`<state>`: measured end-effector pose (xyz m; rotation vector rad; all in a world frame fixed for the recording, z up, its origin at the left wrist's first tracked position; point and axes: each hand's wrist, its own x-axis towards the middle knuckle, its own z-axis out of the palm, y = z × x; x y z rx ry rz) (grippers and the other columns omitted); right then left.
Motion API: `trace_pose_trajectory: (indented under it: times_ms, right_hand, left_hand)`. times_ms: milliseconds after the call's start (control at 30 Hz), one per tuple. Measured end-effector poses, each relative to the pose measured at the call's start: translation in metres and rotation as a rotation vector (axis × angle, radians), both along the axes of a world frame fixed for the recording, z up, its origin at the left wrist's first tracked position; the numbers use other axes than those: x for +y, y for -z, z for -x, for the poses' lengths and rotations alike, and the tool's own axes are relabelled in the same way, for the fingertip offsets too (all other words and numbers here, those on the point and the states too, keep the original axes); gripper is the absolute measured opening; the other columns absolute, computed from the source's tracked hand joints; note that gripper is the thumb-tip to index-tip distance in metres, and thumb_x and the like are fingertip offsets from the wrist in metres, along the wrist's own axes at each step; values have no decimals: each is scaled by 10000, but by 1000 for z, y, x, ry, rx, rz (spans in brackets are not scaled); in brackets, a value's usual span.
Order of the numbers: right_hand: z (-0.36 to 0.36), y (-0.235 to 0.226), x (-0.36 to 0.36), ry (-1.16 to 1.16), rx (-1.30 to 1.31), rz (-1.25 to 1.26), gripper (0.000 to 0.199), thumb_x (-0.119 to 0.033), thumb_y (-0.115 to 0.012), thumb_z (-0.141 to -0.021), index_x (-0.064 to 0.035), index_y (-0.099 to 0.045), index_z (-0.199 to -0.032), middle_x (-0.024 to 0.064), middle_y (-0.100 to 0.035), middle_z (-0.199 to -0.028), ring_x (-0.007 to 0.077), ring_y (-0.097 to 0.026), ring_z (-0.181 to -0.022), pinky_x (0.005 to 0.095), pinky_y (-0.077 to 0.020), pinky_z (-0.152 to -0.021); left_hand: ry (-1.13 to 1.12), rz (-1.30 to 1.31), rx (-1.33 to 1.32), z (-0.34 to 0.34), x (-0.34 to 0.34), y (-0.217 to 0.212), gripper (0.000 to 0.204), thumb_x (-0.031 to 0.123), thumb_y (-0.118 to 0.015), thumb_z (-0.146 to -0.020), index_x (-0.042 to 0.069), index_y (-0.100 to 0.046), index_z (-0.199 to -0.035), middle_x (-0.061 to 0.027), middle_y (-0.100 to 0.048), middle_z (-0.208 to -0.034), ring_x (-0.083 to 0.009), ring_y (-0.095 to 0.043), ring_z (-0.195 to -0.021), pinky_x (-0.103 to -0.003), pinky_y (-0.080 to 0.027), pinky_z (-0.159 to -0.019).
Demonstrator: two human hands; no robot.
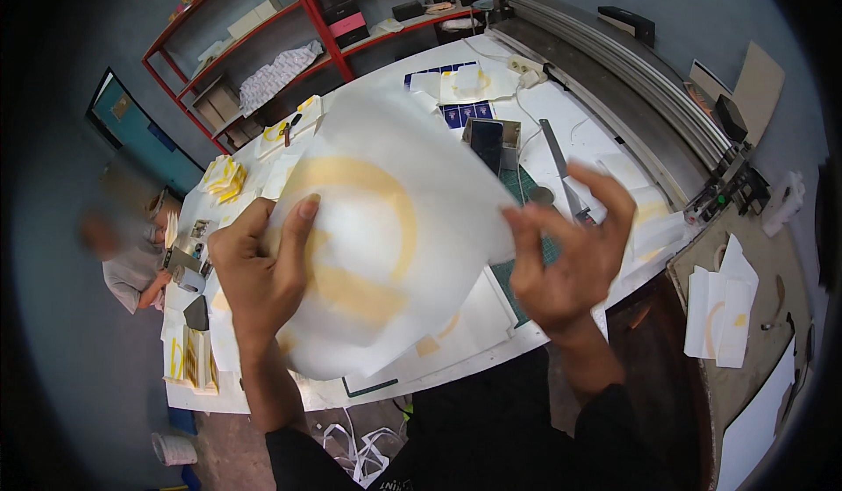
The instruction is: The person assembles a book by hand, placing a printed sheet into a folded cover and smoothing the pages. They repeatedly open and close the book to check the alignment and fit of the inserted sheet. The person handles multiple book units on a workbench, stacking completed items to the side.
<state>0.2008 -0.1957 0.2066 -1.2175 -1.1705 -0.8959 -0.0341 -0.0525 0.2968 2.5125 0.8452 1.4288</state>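
A person at a cluttered white table [526,337] holds up a thin, translucent white sheet [395,228] bearing a pale yellow ring-shaped print [399,206], seen from a head-worn camera looking down. The left hand [259,272] grips the sheet's left edge at about 9 o'clock, thumb laid over the front and fingers curled behind. The right hand [570,254], blurred, has its fingers spread and part curled at about 3 o'clock, its thumb and forefinger closing toward the sheet's right edge; whether they actually pinch it cannot be told. The sheet hangs between the two hands above the table, lifted clear of the papers beneath, its long axis running roughly from 7 o'clock to 1 o'clock, its upper corner tipped away from the person. The left hand is plainly the one bearing it. Beyond the sheet lie a dark phone-like slab [487,143], a metal ruler [559,164] on a green cutting mat [519,272] and more yellow-printed sheets [224,178]. At 1 o'clock a long cutting machine [614,78] borders the table; at 11 o'clock stands a red shelf rack [307,4]. Another person [132,267] sits at 9 o'clock.
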Motion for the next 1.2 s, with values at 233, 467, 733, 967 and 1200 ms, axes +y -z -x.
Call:
trace_pose_trajectory:
  times_ms: [233, 467, 733, 967, 1200]
  right_hand:
    - [78, 31, -10, -92, -257, 130, 202, -101, -767, -847, -161, -752, -1039, -22, -710, -1126, 171, -588, -932, 433, -341, -987]
    - [102, 29, 3, -477, -68, 249, 100, -136, -748, -911, -108, -684, -983, 93, -743, -1292, 322, -662, -1235, 540, -404, -1000]
    - [119, 36, -4, -478, -33, 262, 219, -150, -831, -831, -152, -714, -1016, 61, -752, -1240, 428, -673, -1241, 679, -353, -1125]
    - [125, 42, -12, -300, -160, 225, 110, -190, -739, -900, -161, -739, -1006, -23, -780, -1125, 273, -698, -1162, 645, -273, -1150]
    - [127, 44, -17, -245, -211, 210, 61, -208, -739, -951, -168, -780, -974, -26, -792, -1093, 144, -702, -1033, 511, -297, -1070]
  left_hand:
    - [89, -287, -1, 12, 30, 29, 333, 130, -814, -749, -62, -726, -1006, -133, -683, -748, -201, -663, -604, -303, -517, -626]
    - [80, -264, -11, 36, 41, 47, 330, 177, -807, -762, -50, -675, -961, -135, -634, -777, -288, -619, -604, -325, -502, -611]
    - [109, -168, -48, 49, 51, 64, 275, 161, -775, -801, -44, -660, -944, -122, -623, -774, -257, -592, -603, -323, -485, -599]
    - [116, -181, -33, 49, 54, 63, 263, 155, -772, -804, -43, -659, -934, -116, -623, -770, -237, -583, -599, -318, -477, -593]
    - [111, -172, -34, 46, 53, 66, 251, 150, -770, -806, -41, -658, -924, -109, -623, -765, -218, -574, -596, -313, -470, -587]
